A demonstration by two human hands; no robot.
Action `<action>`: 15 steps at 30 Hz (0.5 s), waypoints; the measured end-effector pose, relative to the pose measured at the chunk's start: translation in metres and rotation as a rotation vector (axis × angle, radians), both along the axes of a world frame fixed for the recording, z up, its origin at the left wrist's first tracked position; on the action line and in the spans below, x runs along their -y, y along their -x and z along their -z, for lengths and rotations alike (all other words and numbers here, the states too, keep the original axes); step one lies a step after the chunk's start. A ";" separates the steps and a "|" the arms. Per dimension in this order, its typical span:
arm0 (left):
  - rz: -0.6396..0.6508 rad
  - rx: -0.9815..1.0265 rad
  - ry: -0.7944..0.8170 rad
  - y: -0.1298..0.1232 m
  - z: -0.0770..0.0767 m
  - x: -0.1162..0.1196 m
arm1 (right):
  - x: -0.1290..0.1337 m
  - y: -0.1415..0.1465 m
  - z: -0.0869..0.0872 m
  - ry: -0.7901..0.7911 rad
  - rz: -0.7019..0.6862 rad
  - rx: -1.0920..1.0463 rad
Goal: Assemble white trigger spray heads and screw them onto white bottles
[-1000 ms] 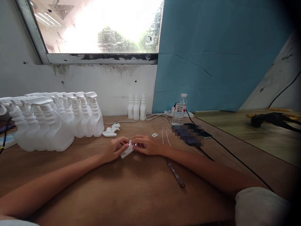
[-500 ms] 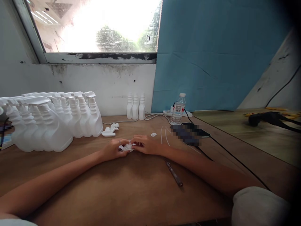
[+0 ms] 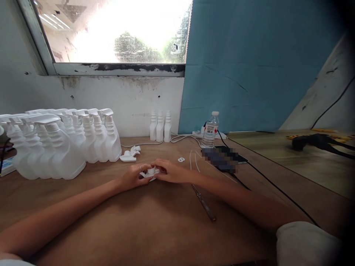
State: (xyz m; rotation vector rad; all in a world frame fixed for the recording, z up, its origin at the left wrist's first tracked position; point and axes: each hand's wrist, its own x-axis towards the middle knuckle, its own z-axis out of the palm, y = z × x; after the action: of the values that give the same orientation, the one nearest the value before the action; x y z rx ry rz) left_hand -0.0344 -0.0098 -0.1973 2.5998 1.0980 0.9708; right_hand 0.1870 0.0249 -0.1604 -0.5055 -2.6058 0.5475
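Between my hands, low over the brown tabletop, is a white plastic spray-head part (image 3: 151,172). My left hand (image 3: 132,177), with a ring on one finger, is closed on its left side, thumb toward me. On the other side, my right hand (image 3: 169,172) pinches the part with its fingertips. Fingers hide much of the part's shape. Several loose white plastic pieces (image 3: 129,155) lie just beyond my left hand. Two small white rings (image 3: 181,159) and thin white tubes (image 3: 191,160) lie past my right hand. Below my right forearm lies a dark-handled screwdriver-like tool (image 3: 206,208).
Rows of white spray bottles (image 3: 63,147) stand at the left. Several slim white bottles (image 3: 160,127) stand against the wall. A clear water bottle (image 3: 209,133) is at the back right, near a dark phone (image 3: 240,156) and a black cable (image 3: 280,193) crossing the table.
The fingers of my right hand have shifted slightly on the white part, and its top shows a little differently. My left hand stays nearly in place.
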 end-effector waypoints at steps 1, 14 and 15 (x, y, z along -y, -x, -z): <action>-0.005 -0.012 0.000 0.000 0.000 0.000 | -0.003 -0.002 -0.006 0.038 -0.040 0.023; -0.009 -0.138 -0.038 0.002 0.000 0.000 | -0.031 -0.071 -0.081 0.406 0.364 0.938; 0.000 -0.131 -0.040 0.002 0.000 0.000 | -0.033 -0.073 -0.080 0.417 0.374 0.939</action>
State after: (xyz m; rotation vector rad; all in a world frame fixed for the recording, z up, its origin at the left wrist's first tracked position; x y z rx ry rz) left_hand -0.0368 -0.0094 -0.1971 2.7303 1.1186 0.8409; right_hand 0.2602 0.0582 -0.0800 -1.6889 -3.0806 0.8783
